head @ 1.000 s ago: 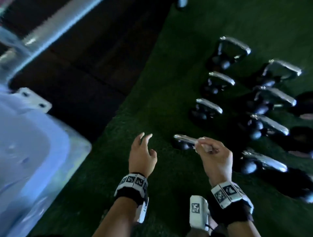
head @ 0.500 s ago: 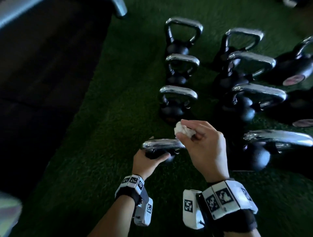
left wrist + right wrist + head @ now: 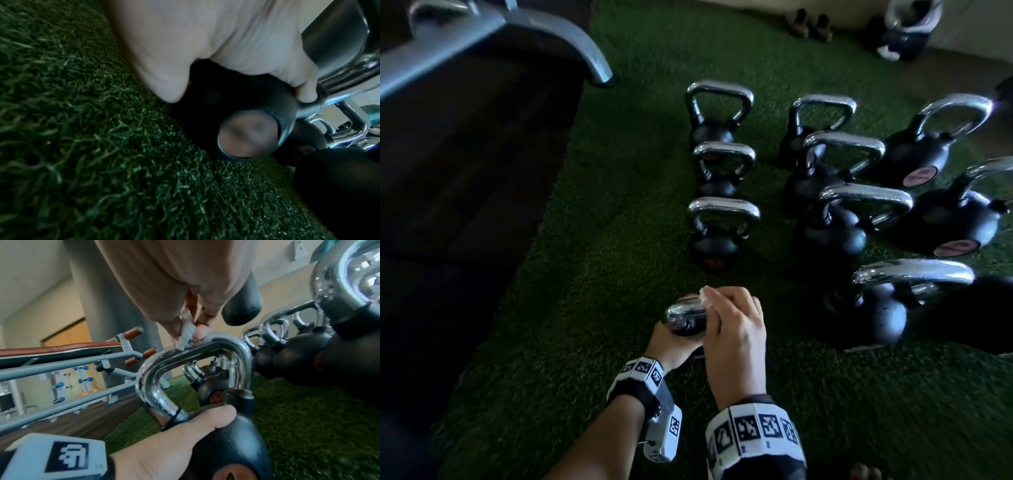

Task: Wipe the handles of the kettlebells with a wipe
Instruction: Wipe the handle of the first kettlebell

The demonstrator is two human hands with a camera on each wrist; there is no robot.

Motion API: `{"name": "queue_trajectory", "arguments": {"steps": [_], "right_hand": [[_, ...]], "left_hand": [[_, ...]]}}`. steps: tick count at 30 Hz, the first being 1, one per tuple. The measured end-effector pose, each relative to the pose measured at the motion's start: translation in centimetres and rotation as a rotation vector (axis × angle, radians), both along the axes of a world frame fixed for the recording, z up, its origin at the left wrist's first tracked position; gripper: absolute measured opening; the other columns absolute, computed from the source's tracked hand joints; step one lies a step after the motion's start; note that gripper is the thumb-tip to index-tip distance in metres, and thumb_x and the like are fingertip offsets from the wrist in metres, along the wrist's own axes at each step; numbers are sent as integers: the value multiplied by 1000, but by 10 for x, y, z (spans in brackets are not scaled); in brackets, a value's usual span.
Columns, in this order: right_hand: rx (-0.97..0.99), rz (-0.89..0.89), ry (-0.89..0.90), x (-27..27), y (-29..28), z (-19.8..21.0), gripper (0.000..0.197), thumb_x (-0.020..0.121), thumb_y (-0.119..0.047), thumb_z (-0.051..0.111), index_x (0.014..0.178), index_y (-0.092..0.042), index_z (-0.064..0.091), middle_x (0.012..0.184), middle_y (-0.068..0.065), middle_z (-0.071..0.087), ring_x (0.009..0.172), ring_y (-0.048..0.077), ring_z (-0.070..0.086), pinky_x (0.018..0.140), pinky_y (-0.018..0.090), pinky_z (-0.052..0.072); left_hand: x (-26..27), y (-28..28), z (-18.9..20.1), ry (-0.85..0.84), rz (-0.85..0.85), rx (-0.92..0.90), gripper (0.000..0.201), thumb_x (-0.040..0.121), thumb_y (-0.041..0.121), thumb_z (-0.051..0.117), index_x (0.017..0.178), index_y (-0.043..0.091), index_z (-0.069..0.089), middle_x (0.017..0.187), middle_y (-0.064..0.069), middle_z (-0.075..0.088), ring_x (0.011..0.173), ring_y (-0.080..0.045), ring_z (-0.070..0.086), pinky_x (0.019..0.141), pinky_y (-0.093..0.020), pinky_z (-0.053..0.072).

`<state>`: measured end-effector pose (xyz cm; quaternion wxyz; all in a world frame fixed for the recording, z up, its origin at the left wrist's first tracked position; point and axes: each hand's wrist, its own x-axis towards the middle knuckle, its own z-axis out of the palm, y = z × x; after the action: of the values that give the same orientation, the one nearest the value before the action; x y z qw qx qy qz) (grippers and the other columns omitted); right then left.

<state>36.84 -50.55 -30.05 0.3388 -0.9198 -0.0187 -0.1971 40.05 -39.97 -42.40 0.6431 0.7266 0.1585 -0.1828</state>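
The nearest small black kettlebell has a chrome handle [image 3: 683, 312] and stands on green turf. My left hand [image 3: 674, 340] grips its round body from the near left, thumb across the front [image 3: 205, 420]. My right hand [image 3: 711, 302] pinches a small crumpled white wipe [image 3: 704, 295] and presses it on the top bar of that handle. The right wrist view shows the wipe [image 3: 186, 335] touching the handle [image 3: 197, 350] near its left bend. In the left wrist view my palm [image 3: 205, 48] lies against the black ball [image 3: 242, 105].
Several more chrome-handled kettlebells stand in rows beyond and to the right, the closest [image 3: 722, 233] just ahead and a larger one [image 3: 876, 308] on the right. A grey metal bench frame [image 3: 482, 37] crosses the upper left over dark flooring [image 3: 448, 205].
My right hand has come down, bringing the wipe from above the handle onto its top bar. My left hand keeps its hold on the kettlebell. The head view has tilted further forward.
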Motion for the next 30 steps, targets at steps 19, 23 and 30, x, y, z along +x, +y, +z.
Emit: {"name": "queue_trajectory", "arguments": {"steps": [19,23,30], "right_hand": [[141,-166,-78,-6,-19,-13,32,90,7,66,115,-10,77,109,2,72,100,18,65,87,29,54],[377,-398,74,0,-45,-19,21,95,-9,68,111,-17,80,107,-1,77,92,10,71,78,7,47],[709,-419,223,3,-58,-32,18,97,-18,69,110,-25,80,97,-13,79,90,-2,72,84,22,57]], "left_hand": [[11,10,-9,-131,-159,-113,73,53,51,101,119,44,70,118,6,77,116,-13,71,109,-45,51],[11,10,-10,-126,-158,-75,75,51,56,100,117,34,73,115,11,78,113,-7,71,109,-41,52],[10,10,-4,-143,-171,-58,62,64,35,97,120,31,71,113,19,76,110,2,69,92,-13,50]]}}
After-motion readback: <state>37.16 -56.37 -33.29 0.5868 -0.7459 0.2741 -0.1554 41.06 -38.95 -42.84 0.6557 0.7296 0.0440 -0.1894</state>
